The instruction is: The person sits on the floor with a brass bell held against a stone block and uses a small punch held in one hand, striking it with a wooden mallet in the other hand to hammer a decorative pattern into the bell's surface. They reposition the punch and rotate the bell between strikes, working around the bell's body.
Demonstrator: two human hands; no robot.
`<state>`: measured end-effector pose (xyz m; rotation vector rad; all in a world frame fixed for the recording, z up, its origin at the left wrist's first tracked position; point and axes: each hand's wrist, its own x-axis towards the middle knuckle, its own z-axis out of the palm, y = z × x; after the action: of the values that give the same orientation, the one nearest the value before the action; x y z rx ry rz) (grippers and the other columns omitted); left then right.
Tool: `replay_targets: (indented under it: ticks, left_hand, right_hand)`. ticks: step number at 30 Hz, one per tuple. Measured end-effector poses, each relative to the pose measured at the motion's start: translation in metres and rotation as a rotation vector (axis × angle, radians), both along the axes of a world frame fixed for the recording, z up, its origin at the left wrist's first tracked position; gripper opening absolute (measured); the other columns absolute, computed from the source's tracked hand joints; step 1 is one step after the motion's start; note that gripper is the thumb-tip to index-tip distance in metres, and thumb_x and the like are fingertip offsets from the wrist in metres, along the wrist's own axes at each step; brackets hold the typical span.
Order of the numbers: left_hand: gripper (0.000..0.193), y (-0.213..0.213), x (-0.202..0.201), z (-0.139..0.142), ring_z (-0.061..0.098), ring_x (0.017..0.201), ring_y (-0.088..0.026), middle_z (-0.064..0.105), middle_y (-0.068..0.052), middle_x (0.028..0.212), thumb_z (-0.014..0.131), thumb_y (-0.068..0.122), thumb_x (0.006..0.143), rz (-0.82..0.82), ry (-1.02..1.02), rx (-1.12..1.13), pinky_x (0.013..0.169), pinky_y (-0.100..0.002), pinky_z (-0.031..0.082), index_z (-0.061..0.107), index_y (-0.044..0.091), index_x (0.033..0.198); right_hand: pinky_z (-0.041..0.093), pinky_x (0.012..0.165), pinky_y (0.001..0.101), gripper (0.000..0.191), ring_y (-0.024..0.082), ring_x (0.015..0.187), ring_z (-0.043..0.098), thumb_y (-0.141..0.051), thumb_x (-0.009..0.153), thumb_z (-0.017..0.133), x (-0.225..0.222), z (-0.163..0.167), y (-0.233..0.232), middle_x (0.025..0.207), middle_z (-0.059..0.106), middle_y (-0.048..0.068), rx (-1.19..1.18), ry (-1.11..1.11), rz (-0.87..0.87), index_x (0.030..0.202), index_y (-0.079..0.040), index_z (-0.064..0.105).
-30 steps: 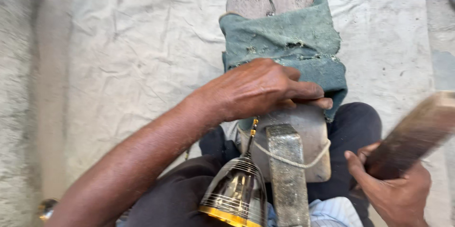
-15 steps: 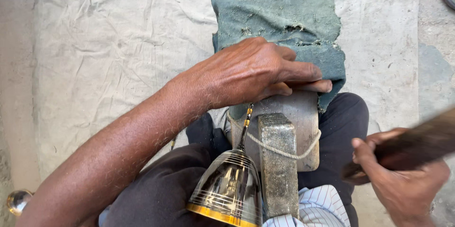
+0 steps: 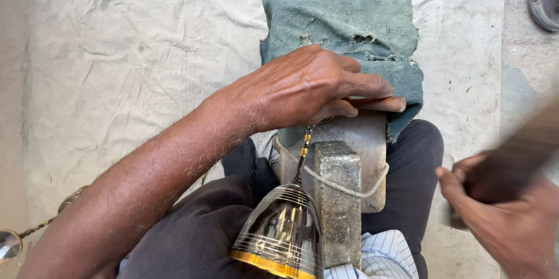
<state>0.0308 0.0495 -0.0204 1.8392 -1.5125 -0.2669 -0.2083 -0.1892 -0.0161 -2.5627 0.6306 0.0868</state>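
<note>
A clear stemmed glass goblet with gold bands point(image 3: 282, 232) is seen nearest the camera, bowl towards the person's lap and rim cut off at the lower edge. Its long axis runs away from the person, the thin beaded stem point(image 3: 303, 154) pointing up and slightly right until it is hidden under the left hand point(image 3: 308, 89). The bowl appears empty. Just beside it, a grey metal block point(image 3: 338, 197) is tied by a pale cord point(image 3: 355, 186) to a worn wooden stand point(image 3: 364, 139).

The right hand point(image 3: 506, 221) is closed around a dark wooden bar point(image 3: 518, 156), which is blurred and cut off at the right edge. The left hand lies palm down, fingers point(image 3: 372, 95) curled over the stem's end; what is gripped beneath cannot be made out.

Farther off, a frayed green cloth pad point(image 3: 343, 23) is draped over the stand, and a creased pale sheet point(image 3: 134, 52) covers the floor.
</note>
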Motion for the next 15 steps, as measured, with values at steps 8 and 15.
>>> replay_targets:
  ticks: [8, 15]
  left_hand:
    - [0.043, 0.006, 0.001, -0.001, 0.074, 0.083, -0.025, 0.075, -0.003, 0.094, 0.081, 0.017, 0.088, 0.009, 0.028, -0.079, 0.072, -0.044, 0.059, 0.065, 0.022, 0.127]
    - [0.046, 0.008, 0.002, -0.003, 0.073, 0.084, -0.026, 0.075, -0.004, 0.096, 0.081, 0.019, 0.086, 0.007, 0.028, -0.084, 0.072, -0.046, 0.058, 0.065, 0.019, 0.129]
  right_hand:
    - [0.063, 0.06, 0.0313, 0.034, 0.019, 0.063, 0.074, -0.027, 0.085, 0.085, 0.015, 0.018, -0.009, 0.073, 0.072, 0.012, -0.21, 0.257, 0.104, 0.102, -0.002, 0.068]
    - [0.059, 0.056, 0.0347, 0.032, 0.021, 0.059, 0.068, -0.028, 0.083, 0.086, 0.014, 0.018, -0.015, 0.076, 0.067, 0.01, -0.182, 0.214, 0.107, 0.093, -0.001, 0.071]
